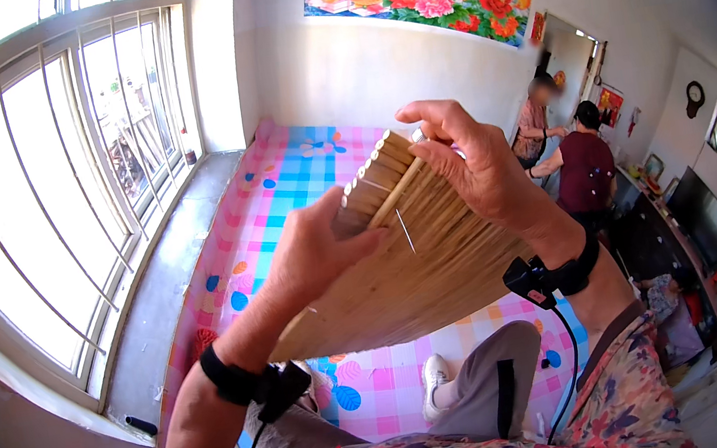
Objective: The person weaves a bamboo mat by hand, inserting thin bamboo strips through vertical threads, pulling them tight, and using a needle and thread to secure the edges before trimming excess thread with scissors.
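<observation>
I hold a wide fan of pale straw stalks (404, 282) with a row of thicker cane ends (373, 166) along its top edge. My left hand (316, 249) grips the left end of that row, thumb across the front. My right hand (466, 171) is at the right end, index finger bent over the top and thumb beside a small pale piece at the edge. A thin, light, needle-like strip (407, 231) lies on the straw below the canes. Black straps with small boxes are on both my forearms.
Below is a checked pink and blue floor covering (311, 152). At left is a barred window with a grey sill (160, 263). Two people (583, 172) stand at right near a doorway. A dark cabinet with a television (700, 215) stands along the right wall.
</observation>
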Motion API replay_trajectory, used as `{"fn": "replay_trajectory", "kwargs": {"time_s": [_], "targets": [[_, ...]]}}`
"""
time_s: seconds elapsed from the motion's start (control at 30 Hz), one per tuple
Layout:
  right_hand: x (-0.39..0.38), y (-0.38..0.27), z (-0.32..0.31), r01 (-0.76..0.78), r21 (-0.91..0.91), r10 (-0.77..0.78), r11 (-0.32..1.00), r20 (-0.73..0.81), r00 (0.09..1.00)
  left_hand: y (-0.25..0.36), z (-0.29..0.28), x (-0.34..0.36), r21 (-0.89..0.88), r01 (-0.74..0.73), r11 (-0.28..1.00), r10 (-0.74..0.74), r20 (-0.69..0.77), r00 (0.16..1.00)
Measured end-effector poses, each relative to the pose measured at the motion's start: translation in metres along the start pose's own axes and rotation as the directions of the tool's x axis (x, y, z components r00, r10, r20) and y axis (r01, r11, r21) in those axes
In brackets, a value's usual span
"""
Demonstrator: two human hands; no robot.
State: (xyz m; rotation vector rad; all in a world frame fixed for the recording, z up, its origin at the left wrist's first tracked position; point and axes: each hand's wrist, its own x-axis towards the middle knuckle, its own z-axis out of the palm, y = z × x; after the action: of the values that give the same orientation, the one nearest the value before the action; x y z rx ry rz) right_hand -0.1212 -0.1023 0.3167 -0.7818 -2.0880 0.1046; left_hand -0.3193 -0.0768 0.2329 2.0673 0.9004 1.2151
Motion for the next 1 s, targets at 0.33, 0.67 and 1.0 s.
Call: {"fn": "replay_trajectory", "kwargs": {"time_s": [0.33, 0.67, 1.0], "targets": [[-0.042, 0.01, 0.02, 0.485, -0.501, -0.521, 0.717, 0.079, 0.85, 0.009, 0.025, -0.035, -0.419, 0.101, 0.903, -0.211, -0.226, 0.951], [-0.038, 0.011, 0.061, 0.586, -0.372, -0.622, 0.72, 0.028, 0.782, 0.013, 0.02, -0.062, -0.454, 0.185, 0.872, -0.325, -0.252, 0.912], [-0.073, -0.016, 0.045, 0.609, -0.191, -0.607, 0.77, 0.074, 0.791, -0.005, 0.027, -0.064, -0.375, 0.226, 0.899, -0.358, -0.331, 0.873]]}}
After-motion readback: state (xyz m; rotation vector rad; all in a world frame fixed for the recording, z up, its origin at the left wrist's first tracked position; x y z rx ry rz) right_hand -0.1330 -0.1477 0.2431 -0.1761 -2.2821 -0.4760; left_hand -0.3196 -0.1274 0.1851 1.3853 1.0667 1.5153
